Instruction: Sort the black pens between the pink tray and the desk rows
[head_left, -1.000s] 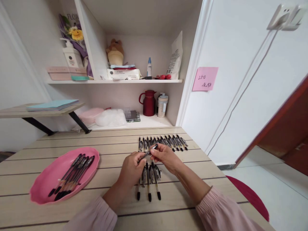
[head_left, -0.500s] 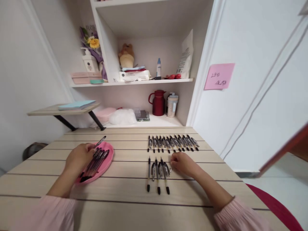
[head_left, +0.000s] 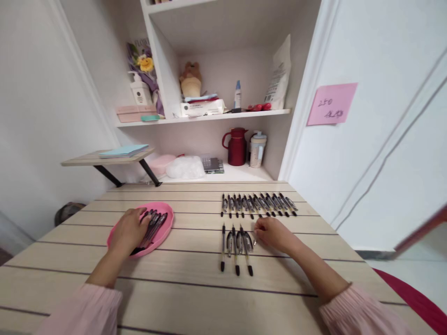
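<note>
My left hand (head_left: 130,231) is over the pink plate (head_left: 168,229), fingers bent down onto the dark pens (head_left: 153,228) lying there. A pen seems to be in its grip, but the fingers hide most of it. My right hand (head_left: 270,232) rests on the table with its fingers curled closed. A small silvery bit (head_left: 254,242) shows just below those fingertips; what they hold is hidden. Left of this hand is a front row of slim black-ended pens (head_left: 236,251) with short, dark, curved pieces (head_left: 229,243) between them. Behind lies a longer, tighter row of pens (head_left: 258,205).
A small raised stand (head_left: 87,157) with blue paper (head_left: 124,150) stands at the back left. Shelves behind the table hold a red jug (head_left: 237,148), a pale cup (head_left: 257,151) and a plush toy (head_left: 191,80). A pink note (head_left: 331,104) is on the wall.
My left hand has come down over the plate; the pen that stuck up from its fingers no longer shows. My right hand stays by the front row. The whole view has shifted slightly.
</note>
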The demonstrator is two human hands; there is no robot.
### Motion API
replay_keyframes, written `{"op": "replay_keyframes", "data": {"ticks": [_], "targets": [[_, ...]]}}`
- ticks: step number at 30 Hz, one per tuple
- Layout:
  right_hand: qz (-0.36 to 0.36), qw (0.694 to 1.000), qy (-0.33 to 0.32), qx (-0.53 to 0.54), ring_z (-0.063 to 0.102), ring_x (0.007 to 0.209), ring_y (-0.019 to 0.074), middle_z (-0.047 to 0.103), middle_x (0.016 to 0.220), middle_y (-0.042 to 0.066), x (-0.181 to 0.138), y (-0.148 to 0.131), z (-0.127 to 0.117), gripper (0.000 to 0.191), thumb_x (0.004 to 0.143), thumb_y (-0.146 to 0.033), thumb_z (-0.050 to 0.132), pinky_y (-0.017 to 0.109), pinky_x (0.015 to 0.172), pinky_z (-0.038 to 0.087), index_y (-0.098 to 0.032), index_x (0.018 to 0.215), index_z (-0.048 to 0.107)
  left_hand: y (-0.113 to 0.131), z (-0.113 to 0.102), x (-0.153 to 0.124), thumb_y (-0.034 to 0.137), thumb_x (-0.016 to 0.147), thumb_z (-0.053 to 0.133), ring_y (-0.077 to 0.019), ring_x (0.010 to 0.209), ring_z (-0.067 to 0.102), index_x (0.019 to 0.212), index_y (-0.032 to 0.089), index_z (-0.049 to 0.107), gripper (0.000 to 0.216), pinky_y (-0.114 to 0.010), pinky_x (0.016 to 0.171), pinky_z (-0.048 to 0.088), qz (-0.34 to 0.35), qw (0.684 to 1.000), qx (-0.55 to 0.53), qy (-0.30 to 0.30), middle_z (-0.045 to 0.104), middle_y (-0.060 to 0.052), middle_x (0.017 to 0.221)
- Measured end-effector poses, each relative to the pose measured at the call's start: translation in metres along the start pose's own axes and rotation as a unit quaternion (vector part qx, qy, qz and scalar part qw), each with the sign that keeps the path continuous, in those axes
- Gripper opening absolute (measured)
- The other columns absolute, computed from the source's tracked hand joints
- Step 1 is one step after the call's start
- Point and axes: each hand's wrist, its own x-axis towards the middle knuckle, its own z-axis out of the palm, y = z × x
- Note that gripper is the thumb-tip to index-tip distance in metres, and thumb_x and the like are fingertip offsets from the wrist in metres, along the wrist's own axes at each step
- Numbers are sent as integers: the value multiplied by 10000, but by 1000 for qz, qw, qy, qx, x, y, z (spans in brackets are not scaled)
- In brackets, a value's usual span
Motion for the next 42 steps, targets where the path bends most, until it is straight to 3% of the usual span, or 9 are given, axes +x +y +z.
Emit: {"op": "replay_keyframes", "data": {"ticks": [2,6,9,13,26,33,35,38,42], "targets": [[4,1000,-7,-4,509,552,117,606,571,22,-2,-5,-3,144,661,-142,480,204,508,296,-162,575,593,29,4,-14,382,782,394,-243,967,548,1026,148,598,395,-333,818,409,68,996,-58,21,603,-120,1051],[15,999,-18,-27,515,546,119,607,577,29,-12,-15,-6,146,687,-189,501,209,498,286,-163,584,602,94,20,-54,299,795,407,-195,911,563,958,185,620,291,-304,802,429,234,952,-187,-59,630,-69,958],[12,998,-25,-58,528,577,126,622,617,41,-21,-21,-5,150,691,-232,531,215,507,287,-166,577,604,131,29,-75,242,802,387,-184,879,560,939,201,621,274,-297,782,425,279,926,-223,-118,625,-59,917],[17,996,-7,-91,533,586,134,637,647,45,-32,-25,-1,157,697,-255,524,224,491,272,-177,598,617,161,34,-80,192,778,392,-180,824,548,889,206,622,256,-287,733,409,284,923,-215,-147,610,-44,846],[25,988,-14,-153,587,615,204,660,674,100,-52,-43,24,222,618,-337,503,257,479,279,-177,655,652,182,59,-72,195,756,441,-166,805,570,871,211,627,219,-272,710,395,235,930,-234,-161,656,-34,877],[40,994,18,-95,474,477,128,587,527,51,-50,-40,23,145,607,-260,510,242,435,215,-179,506,576,182,62,-74,205,730,477,-166,744,583,889,190,641,229,-267,685,413,161,908,-336,-191,662,-41,794],[24,998,32,-51,391,432,96,516,454,14,-49,-40,19,190,629,-247,497,234,425,197,-176,455,520,186,60,-73,245,736,486,-155,658,579,1000,164,601,299,-250,600,421,94,882,-405,-223,647,-41,735],[-20,999,45,20,311,412,73,409,404,-28,-45,-41,15,248,669,-243,483,222,419,183,-170,434,455,196,57,-70,328,749,500,-137,599,576,1118,129,508,419,-220,508,421,-9,791,-536,-295,628,-42,716],[-91,987,33,128,356,447,75,434,461,-43,-35,-32,10,245,736,-303,476,197,437,227,-172,530,491,207,54,-62,343,739,553,-95,543,558,949,123,550,305,-198,520,442,-79,667,-654,-349,574,-2,627]]}}
